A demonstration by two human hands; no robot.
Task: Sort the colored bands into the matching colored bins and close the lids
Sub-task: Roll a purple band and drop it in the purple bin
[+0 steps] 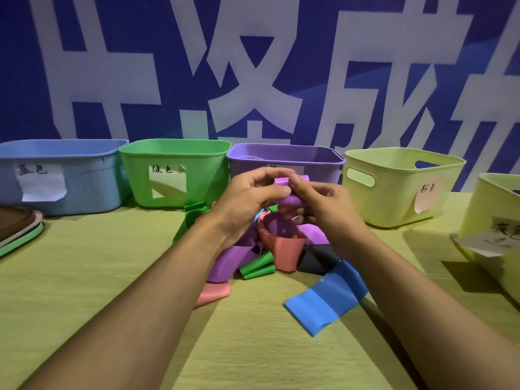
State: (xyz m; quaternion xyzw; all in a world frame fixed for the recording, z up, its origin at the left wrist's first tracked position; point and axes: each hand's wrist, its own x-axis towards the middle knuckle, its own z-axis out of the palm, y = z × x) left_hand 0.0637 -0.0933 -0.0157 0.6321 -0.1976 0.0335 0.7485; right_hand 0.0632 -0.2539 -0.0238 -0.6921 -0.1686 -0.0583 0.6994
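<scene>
Both hands, left (247, 197) and right (323, 205), pinch a folded purple elastic band (282, 182) above the pile, just before the purple plastic bin (284, 160). It looks light, floppy and springy; gripping the fold should stop it unrolling

The purple bin's label (277, 166) is hidden behind the hands; the lids (19, 230) are cut off at left.
</scene>
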